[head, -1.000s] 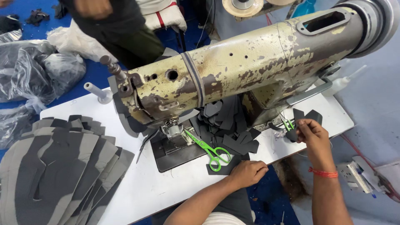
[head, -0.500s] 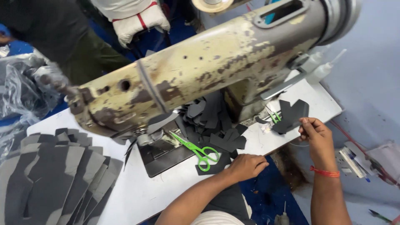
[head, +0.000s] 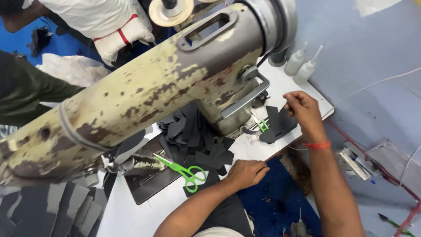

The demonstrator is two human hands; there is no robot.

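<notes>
R hand [head: 302, 109]: fingers pinched on dark cut piece [head: 280, 127] at table [head: 144, 215] right end, just beside small green snips [head: 263, 126]. L hand [head: 246, 172]: fingers curled, resting at table's front edge, touching dark piece pile [head: 193, 136] under sewing machine [head: 144, 92]. Green scissors [head: 186, 172] lie near L hand. Two squeeze bottles [head: 300, 66] stand behind R hand.

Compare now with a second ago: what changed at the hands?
The right hand stayed on the dark cut piece beside the machine's base, and that piece now lies lower, near the table surface. The left hand stayed on the pile of dark pieces at the table edge. The green scissors did not move. The camera view mostly shifted right.
</notes>
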